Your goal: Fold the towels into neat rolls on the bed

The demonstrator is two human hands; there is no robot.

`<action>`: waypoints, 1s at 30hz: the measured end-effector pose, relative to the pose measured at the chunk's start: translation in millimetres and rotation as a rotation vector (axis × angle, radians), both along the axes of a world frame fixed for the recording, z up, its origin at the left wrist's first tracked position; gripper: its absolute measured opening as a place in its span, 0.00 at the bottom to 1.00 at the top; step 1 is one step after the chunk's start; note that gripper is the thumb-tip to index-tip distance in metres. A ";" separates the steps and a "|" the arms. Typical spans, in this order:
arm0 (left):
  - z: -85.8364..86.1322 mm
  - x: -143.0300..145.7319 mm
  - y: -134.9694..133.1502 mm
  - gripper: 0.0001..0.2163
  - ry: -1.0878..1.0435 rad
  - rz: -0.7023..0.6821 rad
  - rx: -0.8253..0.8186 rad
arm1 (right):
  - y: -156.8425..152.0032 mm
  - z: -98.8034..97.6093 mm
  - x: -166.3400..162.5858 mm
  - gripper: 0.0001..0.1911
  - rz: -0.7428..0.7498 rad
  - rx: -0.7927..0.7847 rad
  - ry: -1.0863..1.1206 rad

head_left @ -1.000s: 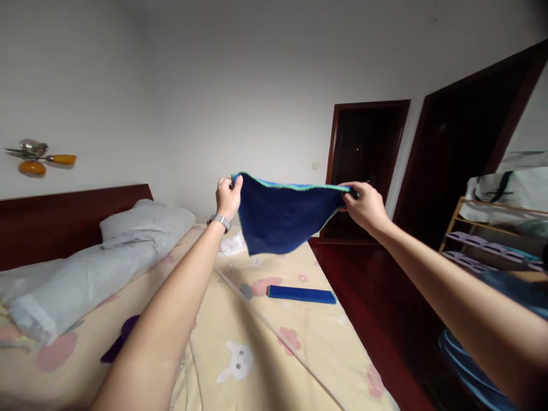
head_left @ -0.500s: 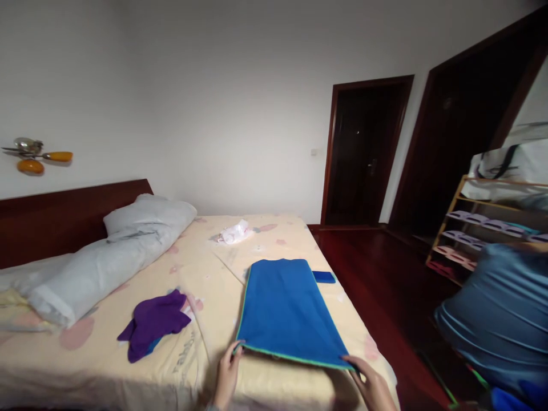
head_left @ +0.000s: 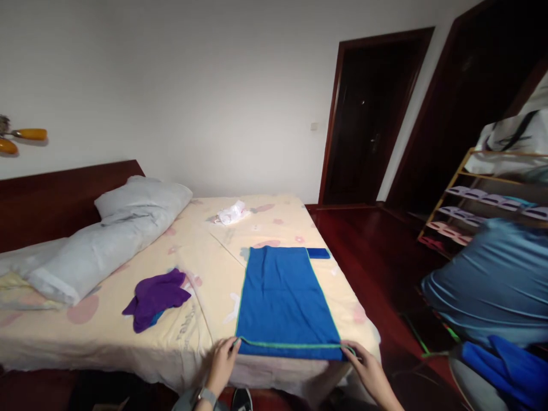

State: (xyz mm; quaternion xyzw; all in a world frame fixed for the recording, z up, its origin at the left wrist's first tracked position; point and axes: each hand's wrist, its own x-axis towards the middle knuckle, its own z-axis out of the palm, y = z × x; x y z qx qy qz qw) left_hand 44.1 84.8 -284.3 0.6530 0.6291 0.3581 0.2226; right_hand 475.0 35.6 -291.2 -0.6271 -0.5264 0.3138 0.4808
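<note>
Head view, left hand (head_left: 222,363), right hand (head_left: 366,365) pinching blue towel (head_left: 285,299) near-edge corners

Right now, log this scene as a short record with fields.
left hand: pinches near left corner of blue towel
right hand: pinches its near right corner
blue towel: spread flat on bed, green-edged
purple cloth: crumpled, left of towel
folded blue cloth: at towel's far right corner
grey pillow: by headboard
</note>
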 end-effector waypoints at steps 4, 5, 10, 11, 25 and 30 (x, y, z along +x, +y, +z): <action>2.6 9.9 27.6 0.29 -0.012 0.085 -0.011 | 33.6 -0.8 0.3 0.23 -0.050 -0.074 -0.061; 2.2 12.5 33.5 0.28 -0.039 0.073 -0.035 | 39.9 -2.9 1.5 0.23 -0.052 -0.104 -0.079; -7.7 18.4 47.3 0.25 0.009 0.016 -0.179 | 52.3 -14.4 5.9 0.23 -0.017 -0.207 -0.147; -10.0 17.4 47.8 0.24 0.044 0.025 -0.194 | 51.9 -15.3 6.3 0.23 -0.005 -0.221 -0.157; -14.8 9.8 35.8 0.18 0.092 0.089 -0.238 | 38.1 -22.5 4.0 0.27 0.016 -0.395 -0.311; -11.1 10.7 36.5 0.16 0.115 0.144 -0.267 | 35.3 -18.8 5.6 0.25 0.005 -0.453 -0.358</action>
